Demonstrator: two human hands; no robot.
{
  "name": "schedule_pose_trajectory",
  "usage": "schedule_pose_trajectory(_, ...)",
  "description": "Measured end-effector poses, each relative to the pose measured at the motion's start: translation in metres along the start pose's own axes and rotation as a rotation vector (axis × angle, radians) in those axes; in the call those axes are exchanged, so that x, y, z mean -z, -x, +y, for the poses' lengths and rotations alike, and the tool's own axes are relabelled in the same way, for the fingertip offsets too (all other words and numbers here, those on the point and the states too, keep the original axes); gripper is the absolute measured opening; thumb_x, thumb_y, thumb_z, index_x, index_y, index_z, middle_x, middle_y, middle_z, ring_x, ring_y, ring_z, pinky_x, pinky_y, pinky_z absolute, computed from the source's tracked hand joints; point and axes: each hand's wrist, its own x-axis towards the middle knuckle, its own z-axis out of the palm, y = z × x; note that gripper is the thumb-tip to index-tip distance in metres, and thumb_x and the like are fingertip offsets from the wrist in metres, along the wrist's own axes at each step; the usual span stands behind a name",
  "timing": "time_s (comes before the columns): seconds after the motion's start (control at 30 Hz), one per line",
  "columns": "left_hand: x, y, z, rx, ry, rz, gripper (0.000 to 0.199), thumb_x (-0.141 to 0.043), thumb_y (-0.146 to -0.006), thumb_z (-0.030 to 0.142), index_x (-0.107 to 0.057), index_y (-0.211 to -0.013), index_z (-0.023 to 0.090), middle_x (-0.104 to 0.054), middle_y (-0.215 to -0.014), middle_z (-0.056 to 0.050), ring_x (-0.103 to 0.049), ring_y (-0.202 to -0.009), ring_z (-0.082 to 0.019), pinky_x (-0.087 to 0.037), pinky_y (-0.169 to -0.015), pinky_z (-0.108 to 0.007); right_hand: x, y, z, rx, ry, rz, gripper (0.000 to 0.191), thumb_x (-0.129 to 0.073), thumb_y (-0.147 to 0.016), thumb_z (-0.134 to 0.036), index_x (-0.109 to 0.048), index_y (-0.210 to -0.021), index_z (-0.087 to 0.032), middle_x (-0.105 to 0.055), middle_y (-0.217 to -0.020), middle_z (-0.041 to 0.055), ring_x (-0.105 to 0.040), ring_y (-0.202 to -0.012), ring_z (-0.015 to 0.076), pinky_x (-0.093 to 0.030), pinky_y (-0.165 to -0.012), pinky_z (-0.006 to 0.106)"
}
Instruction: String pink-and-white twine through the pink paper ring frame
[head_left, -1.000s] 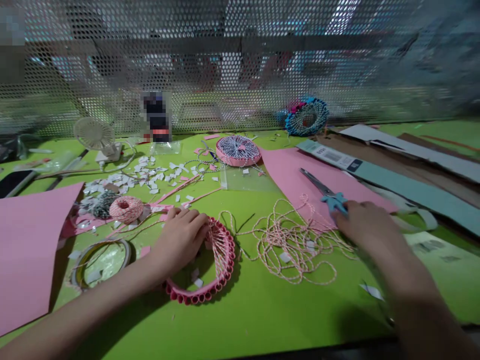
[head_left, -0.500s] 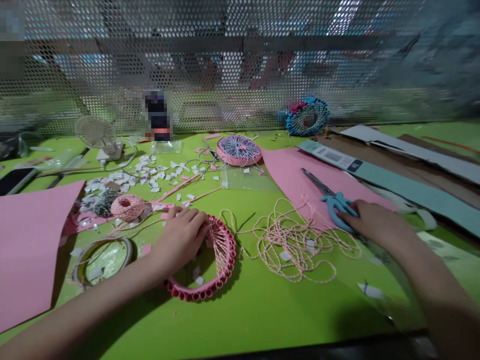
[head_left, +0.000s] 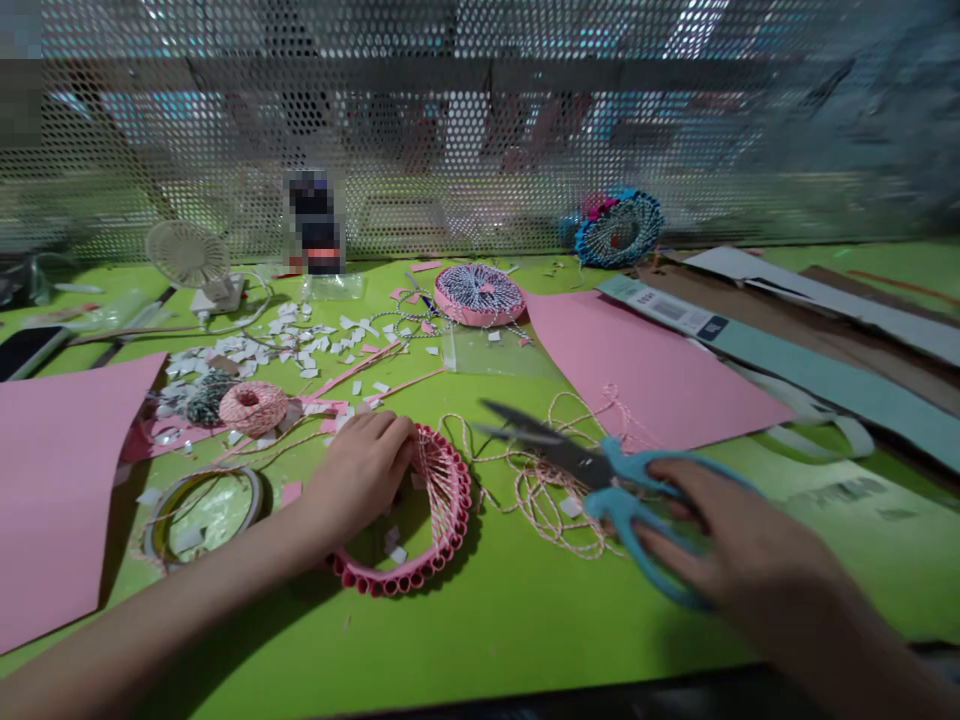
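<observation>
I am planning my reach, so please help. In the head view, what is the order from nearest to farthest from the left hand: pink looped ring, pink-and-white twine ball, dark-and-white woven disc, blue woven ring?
1. Pink looped ring: touching the left hand, at its right.
2. Pink-and-white twine ball: left of the hand.
3. Dark-and-white woven disc: ahead, towards the back.
4. Blue woven ring: farthest, back right, by the mesh.

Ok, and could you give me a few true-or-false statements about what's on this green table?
The right hand holds scissors with blue handles: true.
The left hand rests on a pink ring strung with twine: true.
The scissor blades lie on the pink paper sheet: false; they are above loose pink-and-white twine.
The ball of twine sits inside the ring: false; the pink-and-white twine ball lies outside it, beyond the left hand.
</observation>
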Motion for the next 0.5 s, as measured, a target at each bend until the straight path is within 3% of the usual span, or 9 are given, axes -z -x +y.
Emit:
schedule_pose_trajectory(0.13,0.000,-0.001,0.001,0.013,0.000,0.001,0.019,-0.033,-0.085,0.020,-0.050,-0.079,0.012,-0.055,-0.074,-0.006,-0.045,-0.066,-0.016,-0.038,-0.061,-0.030,-0.014,0.013,-0.026,0.178,-0.135,-0.035,0.022,-0.041,-0.074,-0.029,-0.052,-0.090,-0.019,-0.060,-0.077,0.0067,-0.057,-0.064,0.0190,-0.044,-0.058,0.030)
schedule_pose_trajectory(0.5,0.002,-0.001,-0.001,-0.030,-0.020,-0.003,0.022,-0.032,-0.085,0.023,-0.052,-0.083,0.015,-0.055,-0.077,-0.005,-0.046,-0.073,-0.018,-0.035,-0.074,-0.036,-0.015,-0.006,-0.041,0.194,-0.060,-0.198,0.017,-0.051,-0.070,-0.025,-0.053,-0.087,-0.021,-0.062,-0.070,0.0028,-0.058,-0.057,0.0163,-0.042,-0.048,0.024)
